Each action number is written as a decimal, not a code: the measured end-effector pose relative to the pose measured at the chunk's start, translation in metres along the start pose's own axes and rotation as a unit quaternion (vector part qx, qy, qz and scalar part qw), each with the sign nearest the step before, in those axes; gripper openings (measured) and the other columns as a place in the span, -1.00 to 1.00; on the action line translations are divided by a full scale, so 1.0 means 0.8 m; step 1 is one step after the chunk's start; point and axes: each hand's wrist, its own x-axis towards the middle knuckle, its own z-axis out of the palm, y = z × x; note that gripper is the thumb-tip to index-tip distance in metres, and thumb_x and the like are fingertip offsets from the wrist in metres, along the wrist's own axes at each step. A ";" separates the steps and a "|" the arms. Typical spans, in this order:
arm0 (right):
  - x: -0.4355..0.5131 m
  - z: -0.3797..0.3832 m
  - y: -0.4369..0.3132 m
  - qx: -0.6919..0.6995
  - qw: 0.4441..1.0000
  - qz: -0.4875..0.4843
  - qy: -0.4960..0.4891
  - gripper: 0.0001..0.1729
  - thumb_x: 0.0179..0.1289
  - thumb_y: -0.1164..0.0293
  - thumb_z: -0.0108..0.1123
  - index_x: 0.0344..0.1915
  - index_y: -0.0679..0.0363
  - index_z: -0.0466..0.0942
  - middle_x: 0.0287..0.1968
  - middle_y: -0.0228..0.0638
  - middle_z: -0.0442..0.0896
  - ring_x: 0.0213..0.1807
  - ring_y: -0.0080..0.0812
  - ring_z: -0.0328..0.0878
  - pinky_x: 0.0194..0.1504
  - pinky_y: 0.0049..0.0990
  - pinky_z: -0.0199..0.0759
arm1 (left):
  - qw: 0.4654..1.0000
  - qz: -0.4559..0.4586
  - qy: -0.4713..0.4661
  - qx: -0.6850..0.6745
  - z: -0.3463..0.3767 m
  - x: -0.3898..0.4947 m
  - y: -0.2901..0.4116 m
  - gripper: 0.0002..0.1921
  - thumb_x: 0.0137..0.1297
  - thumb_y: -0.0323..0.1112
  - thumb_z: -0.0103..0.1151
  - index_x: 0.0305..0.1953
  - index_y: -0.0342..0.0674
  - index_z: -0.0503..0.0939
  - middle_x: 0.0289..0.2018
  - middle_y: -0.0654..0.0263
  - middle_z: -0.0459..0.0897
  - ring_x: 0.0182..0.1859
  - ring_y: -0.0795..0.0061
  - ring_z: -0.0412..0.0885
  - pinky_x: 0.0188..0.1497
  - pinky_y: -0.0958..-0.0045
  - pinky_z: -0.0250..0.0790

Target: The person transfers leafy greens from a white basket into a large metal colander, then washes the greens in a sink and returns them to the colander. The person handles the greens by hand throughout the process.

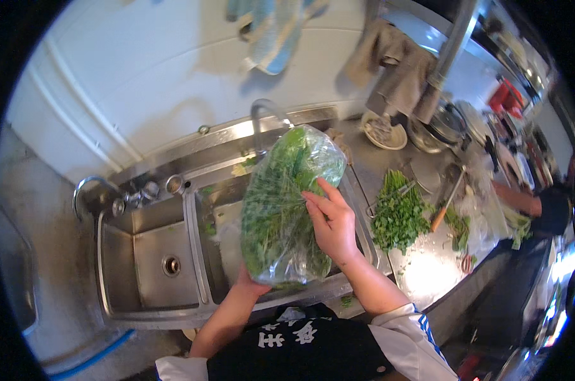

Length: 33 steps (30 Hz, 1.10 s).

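Observation:
A large clear plastic bag of leafy greens is held up over the right basin of a stainless steel sink. My left hand supports the bag's lower end from beneath, its fingers mostly hidden behind it. On the bag's right side, my right hand pinches the gathered plastic between thumb and fingers. Longer green leaves show through the film near the top, finer ones lower down. Behind the bag, a curved faucet rises at the sink's back edge.
A bunch of leafy herbs lies on the steel counter, right of the sink. Near it are a wooden-handled tool, a bowl and lidded pots. Another person's arm reaches in at right. Cloths hang above.

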 end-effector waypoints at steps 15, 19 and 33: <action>0.103 -0.019 -0.074 -0.175 0.968 -0.177 0.014 -0.83 0.27 0.51 0.04 -0.29 0.34 0.58 -0.22 -0.19 0.64 -0.21 -0.37 0.57 -0.13 -0.46 0.41 | 0.922 -0.076 0.255 0.280 -0.169 -0.078 -0.008 -0.62 0.29 -0.04 0.06 0.00 -0.15 0.42 -0.06 0.28 0.48 -0.05 0.38 0.50 -0.12 0.27 0.43; 0.111 -0.033 -0.080 -0.169 0.965 -0.193 0.051 -0.80 0.31 0.47 0.01 -0.27 0.35 0.59 -0.20 -0.29 0.64 -0.19 -0.47 0.53 -0.12 -0.53 0.38 | 0.925 -0.026 0.283 0.250 -0.193 -0.111 0.015 -0.67 0.27 -0.09 0.10 -0.06 -0.14 0.45 -0.14 0.34 0.50 -0.15 0.48 0.49 -0.22 0.42 0.39; 0.194 -0.051 -0.178 -0.211 0.964 -0.115 0.114 -0.68 0.37 0.28 -0.01 -0.13 0.28 0.56 -0.26 -0.34 0.62 -0.24 -0.53 0.52 -0.18 -0.61 0.37 | 0.899 0.061 0.297 0.316 -0.222 -0.154 0.076 -0.80 0.26 -0.20 0.10 -0.20 -0.15 0.53 -0.35 0.41 0.53 -0.31 0.61 0.47 -0.30 0.53 0.33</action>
